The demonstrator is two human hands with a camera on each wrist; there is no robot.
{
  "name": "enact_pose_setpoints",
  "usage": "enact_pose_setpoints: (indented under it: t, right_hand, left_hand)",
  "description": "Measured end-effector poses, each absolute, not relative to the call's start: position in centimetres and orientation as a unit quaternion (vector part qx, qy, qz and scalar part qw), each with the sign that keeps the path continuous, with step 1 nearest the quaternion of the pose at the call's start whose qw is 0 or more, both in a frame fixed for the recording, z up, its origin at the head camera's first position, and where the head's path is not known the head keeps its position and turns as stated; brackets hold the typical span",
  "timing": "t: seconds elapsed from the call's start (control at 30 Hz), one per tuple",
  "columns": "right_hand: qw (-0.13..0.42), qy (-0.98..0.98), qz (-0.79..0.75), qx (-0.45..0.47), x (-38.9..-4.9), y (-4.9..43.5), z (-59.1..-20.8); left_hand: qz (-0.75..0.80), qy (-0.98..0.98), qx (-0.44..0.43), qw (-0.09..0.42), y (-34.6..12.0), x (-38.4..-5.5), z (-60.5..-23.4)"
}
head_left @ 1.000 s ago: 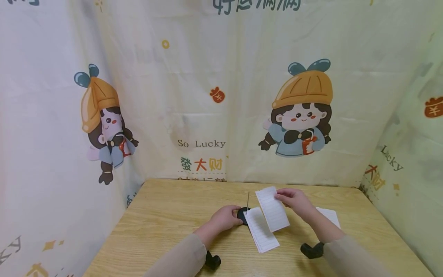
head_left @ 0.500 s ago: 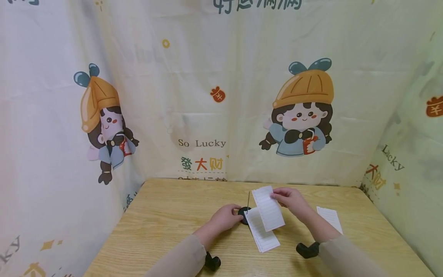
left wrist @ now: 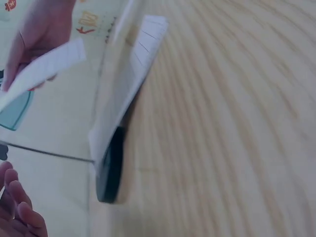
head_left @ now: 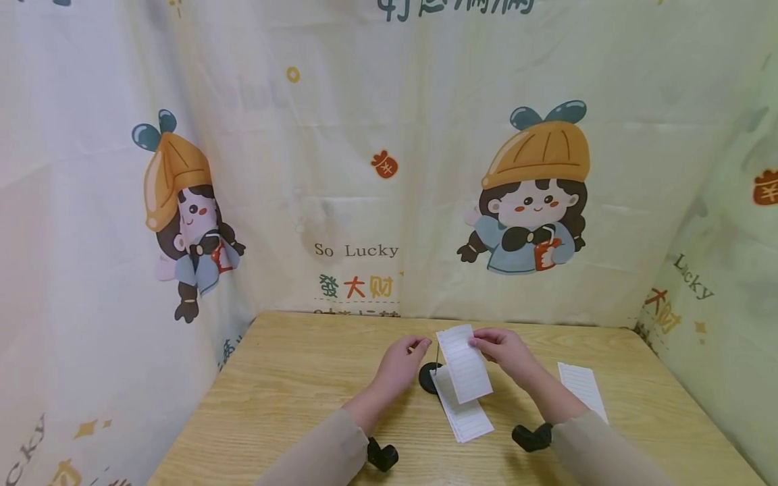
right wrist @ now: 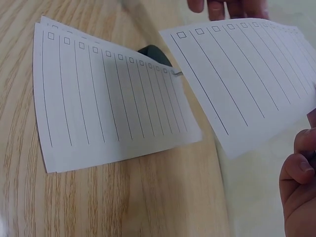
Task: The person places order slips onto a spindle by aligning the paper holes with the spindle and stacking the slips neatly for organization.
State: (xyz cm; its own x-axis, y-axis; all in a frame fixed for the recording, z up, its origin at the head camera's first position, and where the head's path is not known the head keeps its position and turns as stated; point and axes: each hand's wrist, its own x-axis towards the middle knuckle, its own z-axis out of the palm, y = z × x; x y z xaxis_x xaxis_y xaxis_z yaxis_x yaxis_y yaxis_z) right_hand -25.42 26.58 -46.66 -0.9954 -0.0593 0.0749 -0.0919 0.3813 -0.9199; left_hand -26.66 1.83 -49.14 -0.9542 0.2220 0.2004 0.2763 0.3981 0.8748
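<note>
In the head view my right hand [head_left: 507, 352] pinches a lined white paper sheet [head_left: 464, 371] by its upper right edge. Rows of small checkboxes and ruled lines show on that sheet [right wrist: 242, 74] in the right wrist view. Below it, several matching sheets [head_left: 472, 422] are threaded on the thin metal spike [left wrist: 49, 154] of a bill spike, resting low at its round black base [head_left: 427, 380]. My left hand [head_left: 398, 364] hovers left of the spike's top, fingers loosely bent and holding nothing. The held sheet overlaps the spike's right side in the head view.
More lined sheets [head_left: 582, 385] lie on the wooden table [head_left: 273, 405] to the right, partly behind my right forearm. Black camera mounts [head_left: 383, 455] sit at both wrists. A printed curtain [head_left: 340, 169] stands behind the table's far edge.
My left hand has let go of the black base and risen beside the spike. My right hand has brought the pinched sheet leftward, toward the spike.
</note>
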Motion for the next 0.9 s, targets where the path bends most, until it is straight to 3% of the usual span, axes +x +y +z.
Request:
enact_pose_setpoints:
  t: [0.9]
  right_hand:
    - [0.023, -0.820, 0.571, 0.029, -25.5, 25.9, -47.4]
  left_hand:
    - [-0.566, -0.811, -0.140, 0.053, 4.3, -26.9, -47.8]
